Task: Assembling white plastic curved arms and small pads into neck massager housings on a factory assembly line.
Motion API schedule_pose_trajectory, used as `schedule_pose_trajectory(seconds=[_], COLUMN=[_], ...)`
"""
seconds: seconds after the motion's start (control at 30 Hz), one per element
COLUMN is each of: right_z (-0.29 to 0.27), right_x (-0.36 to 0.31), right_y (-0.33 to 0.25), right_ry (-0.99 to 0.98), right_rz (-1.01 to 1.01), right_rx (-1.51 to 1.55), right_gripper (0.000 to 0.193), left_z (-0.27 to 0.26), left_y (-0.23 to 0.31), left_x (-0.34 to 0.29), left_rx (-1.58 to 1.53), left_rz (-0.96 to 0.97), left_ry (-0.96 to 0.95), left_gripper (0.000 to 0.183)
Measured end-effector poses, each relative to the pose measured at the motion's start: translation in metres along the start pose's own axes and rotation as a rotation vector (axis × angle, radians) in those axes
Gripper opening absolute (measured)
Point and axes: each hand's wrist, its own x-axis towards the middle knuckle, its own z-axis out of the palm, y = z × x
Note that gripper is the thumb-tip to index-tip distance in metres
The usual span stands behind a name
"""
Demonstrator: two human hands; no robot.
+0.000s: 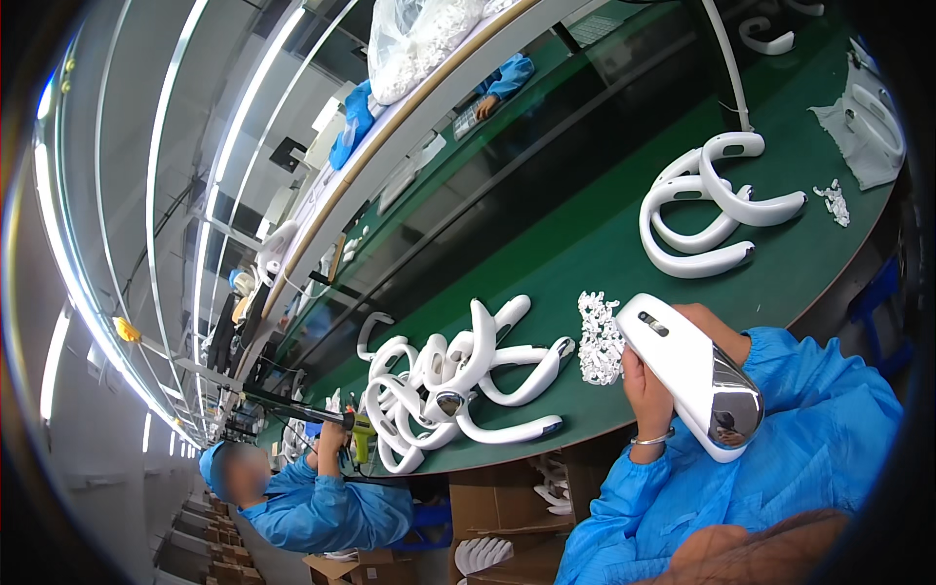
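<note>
Blurred hair point(780, 548) is cut off by the lower edge. Beyond it, a white casing point(673, 363) with a mirrored end is held tilted before the green table point(597, 409). Its side is grasped by the left hand point(648, 398), wrist raised, fingers partly hidden. Most of the right hand point(710, 327) is covered by the casing; its grip cannot be told. Both elbows are bent.

Passage: tabletop point(577, 234) between arc pile point(480, 346), arc cluster point(746, 208) | Obstacles: parts heap point(599, 343), held casing point(673, 363)
</note>
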Motion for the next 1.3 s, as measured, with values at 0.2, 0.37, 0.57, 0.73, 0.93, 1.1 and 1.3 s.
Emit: schedule_pose_trajectory(seconds=[0.2, 0.37, 0.57, 0.73, 0.93, 1.1, 1.3], right_z=[0.001, -0.028, -0.056, -0.108, -0.174, -0.256, -0.333], right_x=[0.006, 0.027, -0.055, -0.130, -0.157, -0.112, -0.114], right_y=[0.019, 0.054, -0.007, 0.000, -0.024, -0.020, 0.050], right_ry=[0.070, 0.095, 0.146, 0.561, 0.972, 0.969, 0.674], right_rz=[-0.115, 0.170, 0.194, 0.280, 0.151, 0.001, 0.409], right_rx=[-0.137, -0.009, -0.117, -0.149, -0.329, -1.069, -1.772], right_gripper=[0.020, 0.028, 0.026, 0.022, 0.017, 0.018, 0.015], left_z=[0.001, -0.013, -0.100, -0.075, -0.001, -0.017, 0.089], left_y=[0.005, -0.007, -0.042, -0.082, -0.058, -0.043, 0.016], left_x=[0.009, 0.089, 0.339, 0.416, 0.409, 0.399, 0.259], left_rx=[0.225, 0.790, 0.207, 0.226, 0.510, 1.200, 1.298], left_rz=[0.087, 0.010, -0.140, -0.353, -0.282, 0.356, -0.212], left_ry=[0.035, -0.141, 0.248, 0.502, 0.490, 0.035, -0.798], left_gripper=[0.026, 0.025, 0.029, 0.029, 0.032, 0.037, 0.054])
